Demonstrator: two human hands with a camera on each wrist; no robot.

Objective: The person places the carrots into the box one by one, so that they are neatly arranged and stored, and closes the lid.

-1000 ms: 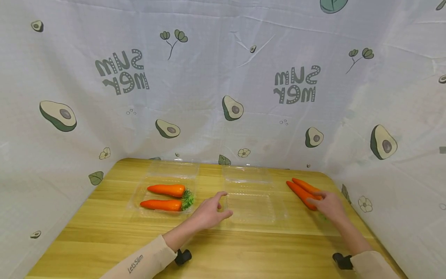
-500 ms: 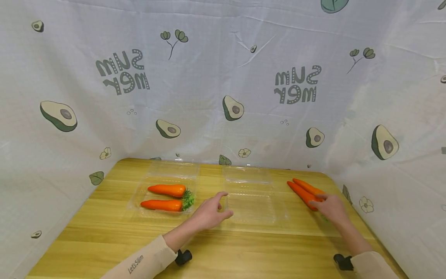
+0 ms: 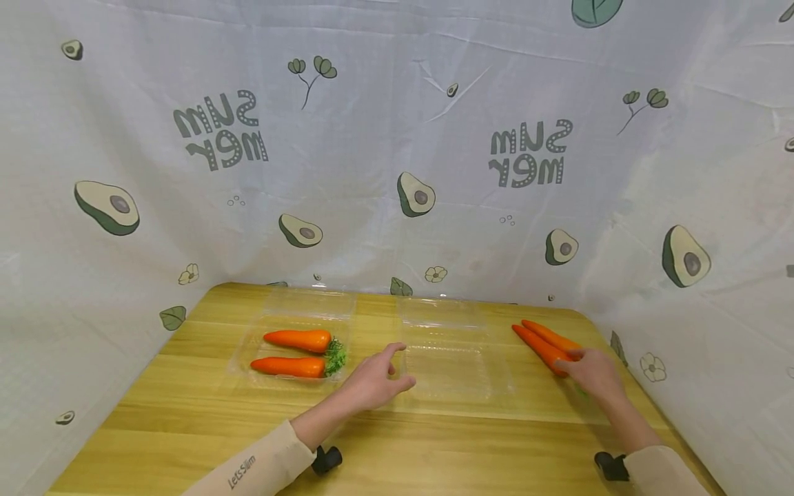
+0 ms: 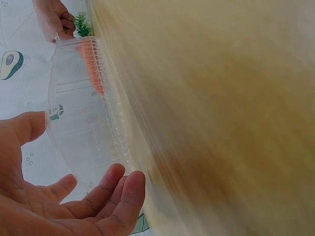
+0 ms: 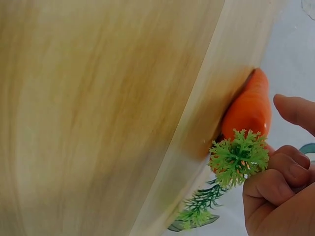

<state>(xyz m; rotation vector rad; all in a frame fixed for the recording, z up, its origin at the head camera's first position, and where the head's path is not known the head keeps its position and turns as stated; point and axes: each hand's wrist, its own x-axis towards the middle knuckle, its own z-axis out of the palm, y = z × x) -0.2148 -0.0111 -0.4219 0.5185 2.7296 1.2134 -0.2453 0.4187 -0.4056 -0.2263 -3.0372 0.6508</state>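
In the head view, my left hand hovers by the left edge of a clear plastic box, thumb and fingers apart, holding nothing. The left wrist view also shows that hand before the clear box. My right hand is at the thick ends of two orange carrots, the nearer and the farther. In the right wrist view, the thumb stands off the carrot, while the other fingers curl beside its leafy top; contact is unclear.
Another open clear box at the left holds two carrots side by side, green tops to the right. Both boxes have raised lids at the back. A patterned white cloth surrounds the wooden table at back and sides.
My right hand has shifted slightly to the right along the carrots' thick ends. The left hand and the carrots stay in place.
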